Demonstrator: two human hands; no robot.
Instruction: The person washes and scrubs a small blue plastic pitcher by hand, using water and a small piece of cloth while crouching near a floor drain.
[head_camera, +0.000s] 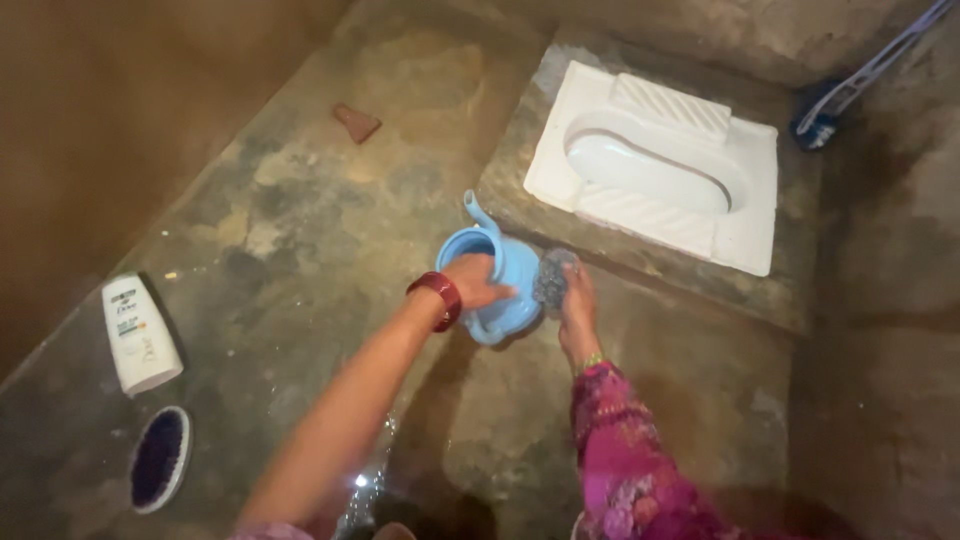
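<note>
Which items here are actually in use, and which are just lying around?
In use: blue spouted jug, held by left hand; grey scrubber, pressed to the jug by right hand.

Lying about: white bottle, oval brush, squat toilet pan, long-handled brush, brick fragment.

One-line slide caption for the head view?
Left hand grips a blue spouted jug while right hand presses a grey scrubber against it.

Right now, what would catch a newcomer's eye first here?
Probably the bright blue spouted jug mid-floor, gripped by the left hand while the right hand presses a grey scrubber against it. Next, the white squat toilet pan set in the raised concrete step at upper right.
</note>
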